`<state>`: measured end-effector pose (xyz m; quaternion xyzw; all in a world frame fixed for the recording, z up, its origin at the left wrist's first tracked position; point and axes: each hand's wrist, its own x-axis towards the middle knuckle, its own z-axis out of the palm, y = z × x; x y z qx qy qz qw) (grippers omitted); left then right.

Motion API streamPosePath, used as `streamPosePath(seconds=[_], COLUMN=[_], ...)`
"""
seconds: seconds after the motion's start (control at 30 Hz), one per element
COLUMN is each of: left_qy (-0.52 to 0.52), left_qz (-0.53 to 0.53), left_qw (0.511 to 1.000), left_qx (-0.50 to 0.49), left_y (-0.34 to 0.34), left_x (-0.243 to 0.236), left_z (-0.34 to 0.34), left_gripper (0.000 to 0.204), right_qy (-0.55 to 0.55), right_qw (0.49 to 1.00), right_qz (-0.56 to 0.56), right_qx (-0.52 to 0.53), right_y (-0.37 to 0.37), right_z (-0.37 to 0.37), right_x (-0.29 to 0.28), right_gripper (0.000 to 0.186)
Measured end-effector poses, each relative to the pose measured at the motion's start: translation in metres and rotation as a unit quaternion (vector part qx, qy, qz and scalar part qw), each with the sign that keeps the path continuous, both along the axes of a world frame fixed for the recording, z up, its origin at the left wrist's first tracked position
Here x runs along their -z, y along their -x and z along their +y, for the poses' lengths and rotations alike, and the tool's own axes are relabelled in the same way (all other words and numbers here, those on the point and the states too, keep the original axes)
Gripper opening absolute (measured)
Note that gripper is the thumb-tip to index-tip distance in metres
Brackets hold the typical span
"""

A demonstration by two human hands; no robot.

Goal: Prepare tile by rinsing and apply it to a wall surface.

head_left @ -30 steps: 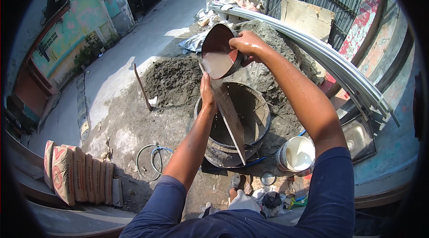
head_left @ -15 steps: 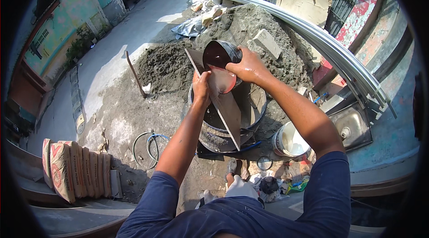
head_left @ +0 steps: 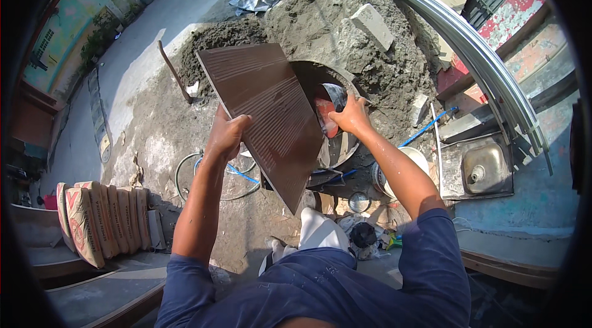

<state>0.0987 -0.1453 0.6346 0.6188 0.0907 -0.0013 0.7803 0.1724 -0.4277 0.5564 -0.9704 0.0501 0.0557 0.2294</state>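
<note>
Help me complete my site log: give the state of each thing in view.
Flat brown ridged tile: tilted, in the left hand.
Round dark and red vessel: tilted, in the right hand.
Round dark tub: open, partly hidden.
Rectangular metal sink: basin facing up.
Thin grey and blue hose: coiled on ground.
Brown paper sacks: stacked.

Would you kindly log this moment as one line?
left hand: gripping brown tile | right hand: holding red-lined container | tub: partly behind tile
</note>
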Motion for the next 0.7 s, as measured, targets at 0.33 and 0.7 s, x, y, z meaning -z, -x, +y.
streamPosePath(seconds=[0.33,0.7], left_qy=[-0.116,-0.468], left_qz=[0.069,0.111], left_qw=[0.986,0.796], left_qx=[-0.102,-0.368], left_y=[0.018,0.008], left_x=[-0.077,-0.102], left_z=[0.038,-0.026], left_gripper=[0.054,0.063], right_qy=[0.063,0.164], right_qw=[0.974,0.977], right_qz=[0.214,0.122], right_qx=[-0.037,-0.065], right_y=[-0.082,-0.096], right_z=[0.038,0.066], right_x=[0.147,0.462], right_gripper=[0.074,0.066])
